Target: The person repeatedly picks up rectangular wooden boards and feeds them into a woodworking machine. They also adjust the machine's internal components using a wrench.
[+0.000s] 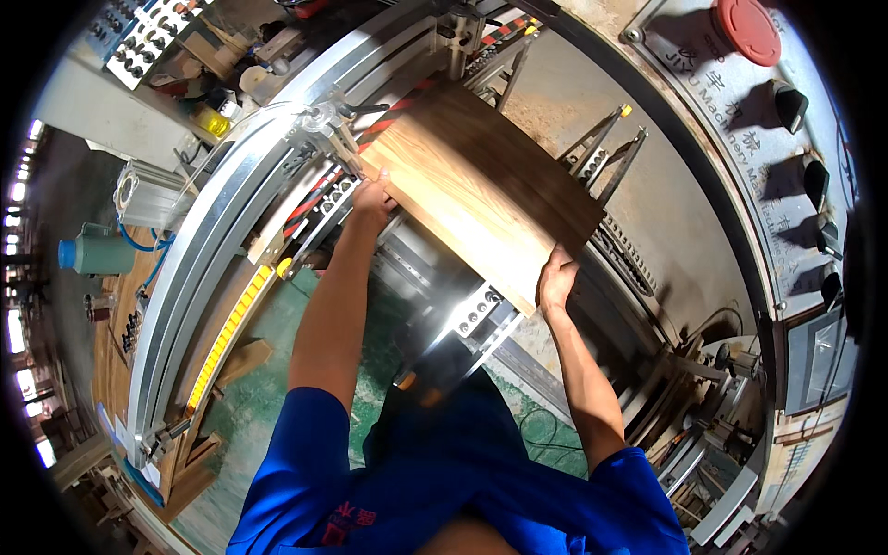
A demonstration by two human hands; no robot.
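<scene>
Both grips were clamped on the wooden panel [481, 190]: the left hand [372, 197] at its near-left corner beside the curved aluminium rail [199, 268], the right hand [555, 277] under its near-right corner, likely to keep it level above the machine bed [462, 324].

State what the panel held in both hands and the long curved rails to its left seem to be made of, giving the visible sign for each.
The panel looks like wood or wood veneer: brown streaked grain, smooth matte face. The curved rails look like bare metal, probably aluminium: silvery, bright reflections. The left hand and right hand hold the panel's edge.
</scene>
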